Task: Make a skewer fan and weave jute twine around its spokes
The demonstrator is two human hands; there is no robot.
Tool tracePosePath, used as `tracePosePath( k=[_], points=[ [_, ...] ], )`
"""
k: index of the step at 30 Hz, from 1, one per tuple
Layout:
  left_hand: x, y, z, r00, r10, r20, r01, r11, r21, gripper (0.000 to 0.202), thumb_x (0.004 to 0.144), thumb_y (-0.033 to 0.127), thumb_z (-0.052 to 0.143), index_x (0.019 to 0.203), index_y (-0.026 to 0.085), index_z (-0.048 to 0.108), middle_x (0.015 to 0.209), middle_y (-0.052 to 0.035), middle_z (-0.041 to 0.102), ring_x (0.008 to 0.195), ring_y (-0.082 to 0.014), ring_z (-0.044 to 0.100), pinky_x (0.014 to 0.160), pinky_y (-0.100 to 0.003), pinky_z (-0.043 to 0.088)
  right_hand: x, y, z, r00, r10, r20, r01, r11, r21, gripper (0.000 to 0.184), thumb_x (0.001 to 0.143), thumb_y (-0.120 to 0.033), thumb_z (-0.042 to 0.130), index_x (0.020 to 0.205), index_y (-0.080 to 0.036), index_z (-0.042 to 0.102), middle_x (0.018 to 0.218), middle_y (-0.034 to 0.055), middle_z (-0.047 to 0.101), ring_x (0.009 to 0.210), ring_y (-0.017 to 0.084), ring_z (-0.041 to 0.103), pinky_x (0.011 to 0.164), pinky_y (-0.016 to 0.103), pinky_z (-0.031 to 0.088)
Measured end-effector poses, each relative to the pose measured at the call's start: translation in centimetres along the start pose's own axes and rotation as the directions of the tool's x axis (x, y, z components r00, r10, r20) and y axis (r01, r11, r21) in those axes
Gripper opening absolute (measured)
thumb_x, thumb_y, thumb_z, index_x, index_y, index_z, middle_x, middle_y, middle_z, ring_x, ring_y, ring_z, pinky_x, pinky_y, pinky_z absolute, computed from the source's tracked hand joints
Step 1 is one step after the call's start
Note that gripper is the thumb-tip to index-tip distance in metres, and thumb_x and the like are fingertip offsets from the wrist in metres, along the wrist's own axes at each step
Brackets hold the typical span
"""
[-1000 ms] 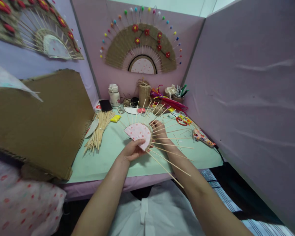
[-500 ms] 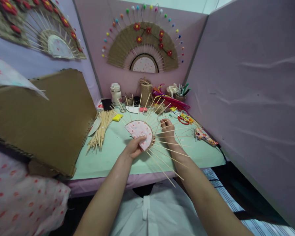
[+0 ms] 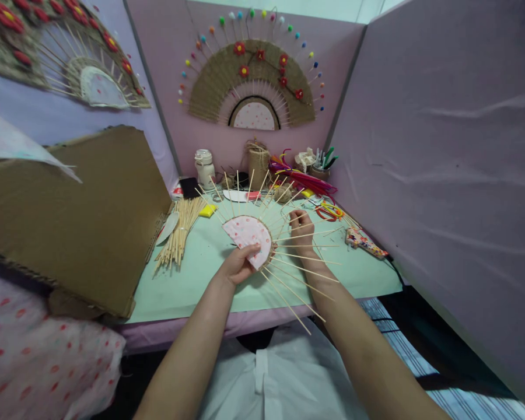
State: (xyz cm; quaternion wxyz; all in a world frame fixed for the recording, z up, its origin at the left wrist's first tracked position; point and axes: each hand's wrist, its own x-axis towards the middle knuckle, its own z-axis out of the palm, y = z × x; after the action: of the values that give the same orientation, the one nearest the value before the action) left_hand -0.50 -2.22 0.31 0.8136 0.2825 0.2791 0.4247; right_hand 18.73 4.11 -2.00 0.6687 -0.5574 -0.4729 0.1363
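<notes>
My left hand (image 3: pixel 238 265) pinches the lower edge of a half-round pink spotted card (image 3: pixel 248 232) from which several thin wooden skewers (image 3: pixel 300 274) fan outward, held above the pale green table top (image 3: pixel 192 274). My right hand (image 3: pixel 301 224) is behind the skewers on the right, fingers curled among them; what they pinch is too small to make out.
A bundle of loose skewers (image 3: pixel 179 230) lies left of the fan. A big cardboard sheet (image 3: pixel 70 216) leans at the left. Jar (image 3: pixel 205 168), twine spool (image 3: pixel 258 160), pipe cleaners (image 3: pixel 304 178), scissors (image 3: pixel 330 211) crowd the back. Finished fans (image 3: pixel 251 87) hang on the walls.
My right hand moved from beside the card's right edge outward and back among the skewers. The fan has tilted slightly; my left hand keeps its grip.
</notes>
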Motion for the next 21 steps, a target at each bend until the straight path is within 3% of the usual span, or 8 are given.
tracePosePath(
  k=[8,12,17,21],
  points=[
    [-0.1,0.1,0.2,1.000,0.001,-0.007,-0.001,1.000,-0.014,0.022,0.073,0.006,0.058,0.094,0.004,0.066,0.091,-0.0161,0.072,0.080,-0.0212,0.069,0.077,-0.032,0.055,0.0,-0.2,-0.1,1.000,-0.013,0.008,0.013,1.000,0.002,0.029,0.079,-0.048,0.053,0.078,-0.019,0.056,0.060,-0.0040,0.050,0.059,0.013,0.045,0.060,0.026,0.038],
    [0.0,0.5,0.1,0.999,0.042,-0.030,-0.043,0.998,-0.040,0.023,0.076,0.008,0.054,0.095,0.003,0.065,0.091,-0.0173,0.072,0.077,-0.0203,0.069,0.072,-0.029,0.055,0.5,-0.3,-1.0,1.000,-0.011,0.021,0.009,0.997,0.080,0.026,0.074,-0.045,0.059,0.073,-0.019,0.057,0.067,-0.0020,0.054,0.064,0.013,0.047,0.063,0.026,0.039],
    [0.3,1.0,-0.1,0.986,0.110,-0.122,-0.120,0.990,-0.077,0.029,0.076,0.012,0.052,0.102,0.003,0.063,0.088,-0.0167,0.072,0.070,-0.0182,0.069,0.062,-0.024,0.054,0.6,0.2,-4.2,0.990,0.082,0.117,-0.102,0.979,0.177,0.022,0.069,-0.039,0.066,0.070,-0.019,0.058,0.062,-0.0032,0.052,0.059,0.012,0.047,0.058,0.026,0.039],
    [0.5,1.0,-0.1,0.980,0.120,-0.159,-0.135,0.986,-0.092,0.032,0.075,0.010,0.054,0.105,0.003,0.061,0.086,-0.0154,0.073,0.069,-0.0174,0.069,0.063,-0.024,0.055,0.1,-0.5,-7.7,0.972,0.072,0.224,-0.140,0.941,0.307,0.020,0.070,-0.034,0.067,0.083,-0.021,0.059,0.070,-0.0022,0.056,0.064,0.013,0.053,0.065,0.028,0.044]
  ],
)
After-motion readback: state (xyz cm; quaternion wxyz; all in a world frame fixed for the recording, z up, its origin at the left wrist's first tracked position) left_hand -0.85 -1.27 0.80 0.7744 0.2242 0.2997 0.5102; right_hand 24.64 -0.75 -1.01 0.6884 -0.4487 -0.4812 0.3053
